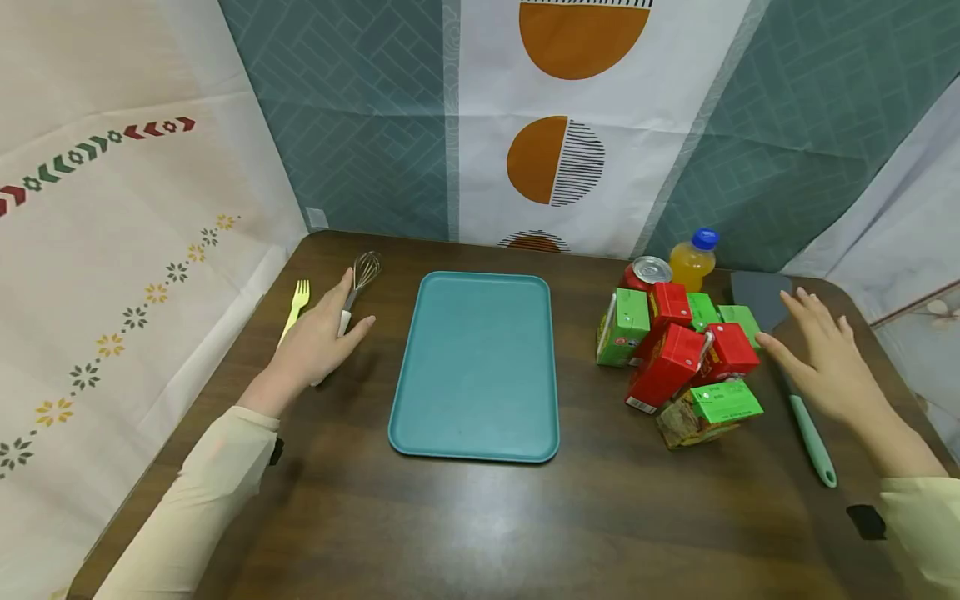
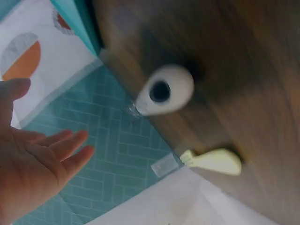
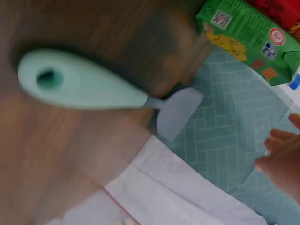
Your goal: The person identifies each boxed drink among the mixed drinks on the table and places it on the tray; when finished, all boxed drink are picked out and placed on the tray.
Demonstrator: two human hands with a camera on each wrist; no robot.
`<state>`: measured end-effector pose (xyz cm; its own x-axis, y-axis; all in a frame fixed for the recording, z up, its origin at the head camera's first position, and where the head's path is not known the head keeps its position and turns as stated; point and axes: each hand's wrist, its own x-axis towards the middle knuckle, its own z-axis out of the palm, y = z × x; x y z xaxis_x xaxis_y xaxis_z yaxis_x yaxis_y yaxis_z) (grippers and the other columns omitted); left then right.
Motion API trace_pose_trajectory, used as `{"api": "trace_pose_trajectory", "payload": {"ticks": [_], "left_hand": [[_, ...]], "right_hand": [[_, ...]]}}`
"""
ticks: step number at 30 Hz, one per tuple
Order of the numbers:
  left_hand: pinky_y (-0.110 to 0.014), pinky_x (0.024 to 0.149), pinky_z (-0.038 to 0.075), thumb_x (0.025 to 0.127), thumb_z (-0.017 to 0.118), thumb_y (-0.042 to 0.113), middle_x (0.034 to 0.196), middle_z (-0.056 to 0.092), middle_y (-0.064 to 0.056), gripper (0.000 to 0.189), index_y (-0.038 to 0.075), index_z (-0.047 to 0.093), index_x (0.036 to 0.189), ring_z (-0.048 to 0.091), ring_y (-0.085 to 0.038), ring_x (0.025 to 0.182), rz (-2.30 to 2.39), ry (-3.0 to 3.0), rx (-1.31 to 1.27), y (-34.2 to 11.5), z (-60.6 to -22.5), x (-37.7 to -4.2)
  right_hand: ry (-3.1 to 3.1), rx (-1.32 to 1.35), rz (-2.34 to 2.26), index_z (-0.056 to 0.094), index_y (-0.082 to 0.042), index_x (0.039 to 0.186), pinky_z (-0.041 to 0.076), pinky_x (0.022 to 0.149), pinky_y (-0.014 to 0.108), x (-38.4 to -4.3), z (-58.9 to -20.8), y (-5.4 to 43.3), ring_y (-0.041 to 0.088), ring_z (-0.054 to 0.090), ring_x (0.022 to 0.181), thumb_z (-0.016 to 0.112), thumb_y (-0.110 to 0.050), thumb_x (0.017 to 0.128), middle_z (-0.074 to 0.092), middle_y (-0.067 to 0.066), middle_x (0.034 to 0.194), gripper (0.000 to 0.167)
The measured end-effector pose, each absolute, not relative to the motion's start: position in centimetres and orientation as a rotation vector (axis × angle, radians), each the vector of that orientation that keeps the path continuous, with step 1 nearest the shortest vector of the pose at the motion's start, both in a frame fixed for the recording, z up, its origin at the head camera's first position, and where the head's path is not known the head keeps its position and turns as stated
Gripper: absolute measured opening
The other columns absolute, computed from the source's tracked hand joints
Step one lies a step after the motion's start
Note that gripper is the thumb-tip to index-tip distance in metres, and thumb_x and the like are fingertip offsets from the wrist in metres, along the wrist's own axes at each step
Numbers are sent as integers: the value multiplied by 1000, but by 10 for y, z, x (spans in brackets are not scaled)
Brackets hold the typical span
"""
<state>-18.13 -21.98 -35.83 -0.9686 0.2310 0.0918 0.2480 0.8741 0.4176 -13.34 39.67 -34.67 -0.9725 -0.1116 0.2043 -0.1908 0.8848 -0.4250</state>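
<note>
My left hand (image 1: 318, 337) is held over the table's left side with nothing in it, fingers extended and thumb apart. Below and beyond it lie a whisk (image 1: 366, 271) with a white handle (image 2: 176, 91) and a yellow fork (image 1: 298, 302). My right hand (image 1: 828, 362), fingers spread, hovers empty at the right. Under it is a spatula with a grey blade (image 1: 761, 296) and a mint green handle (image 3: 84, 82). Just left of that hand stand several red juice boxes (image 1: 671, 358) and green juice boxes (image 1: 726, 402), crowded together and some leaning.
A teal tray (image 1: 480, 450) lies flat at the table's middle. Behind the boxes are a soda can (image 1: 651, 271) and an orange drink bottle with a blue cap (image 1: 693, 258). Patterned cloths (image 1: 360, 117) hang along the back and sides of the brown table (image 1: 480, 533).
</note>
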Motion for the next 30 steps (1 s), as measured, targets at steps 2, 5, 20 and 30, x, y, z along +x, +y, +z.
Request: {"api": "trace_pose_trajectory", "payload": {"ticks": [2,5,20,30], "left_hand": [[-55,94,37,95,41,49,148,31,-19,74,9,12,151,40,-39,127,-751,-3007,-372,-213,-360,-176],[-53,88,42,96,44,43,131,50,-20,64,4,28,145,53,-36,113,-933,-2999,-350,-202,-364,-167],[-35,65,45,97,45,39,91,58,-14,61,-10,35,131,56,-21,75,-1007,-3229,-175,-178,-381,-155],[-54,97,37,98,44,36,138,35,-36,77,-13,4,143,40,-45,125,-1081,-3404,-64,-157,-380,-172]], "right_hand": [[-2878,205,795,13,-16,151,-2,104,64,-127,-345,395,40,4,140,50,-28,96,8,20,155,68],[-2858,132,983,14,-28,151,16,110,50,-116,-343,391,27,15,141,51,-25,96,15,13,155,67],[-2703,-109,1481,-12,-32,148,18,102,6,-49,-375,322,19,6,143,62,-11,90,-2,5,157,97],[-2736,-482,1452,-13,-18,144,39,89,14,-50,-387,285,45,35,126,70,-29,83,20,28,141,104]]}}
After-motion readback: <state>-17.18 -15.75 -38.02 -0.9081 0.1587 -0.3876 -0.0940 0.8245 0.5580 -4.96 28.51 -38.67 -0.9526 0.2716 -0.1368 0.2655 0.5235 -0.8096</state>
